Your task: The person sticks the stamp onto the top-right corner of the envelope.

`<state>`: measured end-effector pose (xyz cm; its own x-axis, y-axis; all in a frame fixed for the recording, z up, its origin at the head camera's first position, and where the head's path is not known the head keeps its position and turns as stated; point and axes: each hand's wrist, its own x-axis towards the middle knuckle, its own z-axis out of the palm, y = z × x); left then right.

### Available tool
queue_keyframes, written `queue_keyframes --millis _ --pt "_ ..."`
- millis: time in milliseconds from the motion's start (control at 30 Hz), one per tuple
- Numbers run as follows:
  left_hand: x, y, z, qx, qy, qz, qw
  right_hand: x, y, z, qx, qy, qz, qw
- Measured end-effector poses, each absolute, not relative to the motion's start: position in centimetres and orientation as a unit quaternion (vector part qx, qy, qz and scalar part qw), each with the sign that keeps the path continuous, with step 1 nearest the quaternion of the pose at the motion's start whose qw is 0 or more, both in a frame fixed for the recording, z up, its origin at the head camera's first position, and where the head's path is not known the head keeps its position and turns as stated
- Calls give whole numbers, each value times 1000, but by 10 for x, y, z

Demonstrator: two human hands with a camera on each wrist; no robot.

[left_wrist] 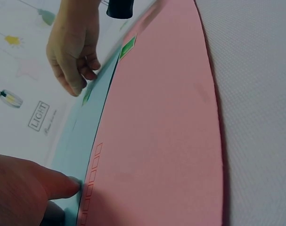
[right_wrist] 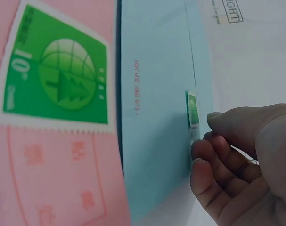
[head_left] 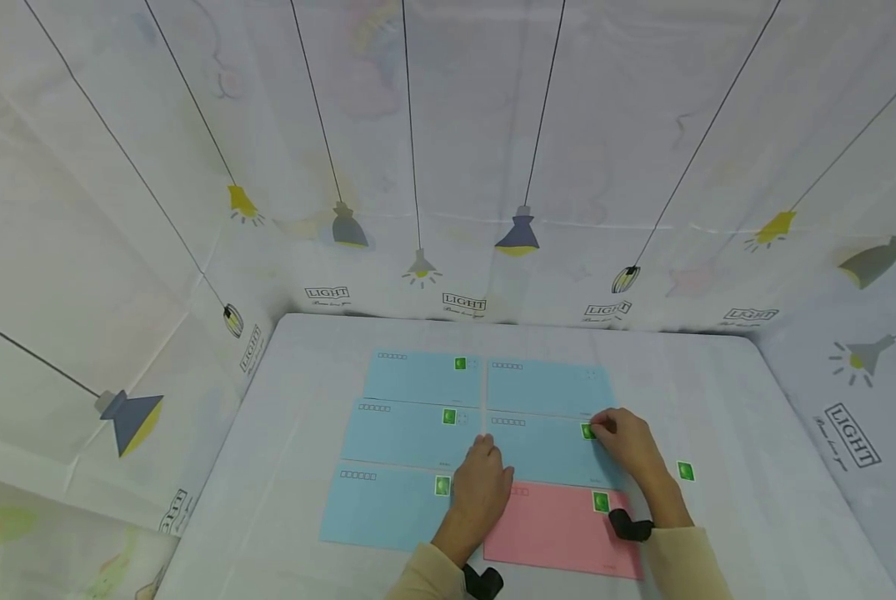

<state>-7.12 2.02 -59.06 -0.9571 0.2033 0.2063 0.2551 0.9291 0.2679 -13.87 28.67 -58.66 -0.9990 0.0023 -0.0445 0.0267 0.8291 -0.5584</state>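
Green stamps and blue and pink envelopes lie in two columns on the table. My right hand is bent over the right end of the middle-right blue envelope. Its thumb and fingertips are right at the edge of a small green stamp there; I cannot tell whether they pinch it. My left hand rests with extended fingers near the left edge of that envelope. In the left wrist view its thumb touches down beside the pink envelope. Another green stamp lies flat on the pink envelope.
Three blue envelopes in the left column each bear a stamp, including the nearest envelope. The far-right blue envelope shows only printing. A loose green stamp lies on the white table. Lamp-printed sheeting stands behind it.
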Motion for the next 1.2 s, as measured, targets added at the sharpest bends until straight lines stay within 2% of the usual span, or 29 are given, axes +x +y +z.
queue_keyframes --millis 467,700,1200 --pt "-72 20 -590 -115 -981 -139 76 -126 307 -580 52 954 -294 13" --pt "-72 20 -590 -115 -981 -135 75 -114 323 -578 98 952 -289 31" --pt "-71 20 -590 -120 -980 -131 88 -90 364 -581 189 943 -272 24"
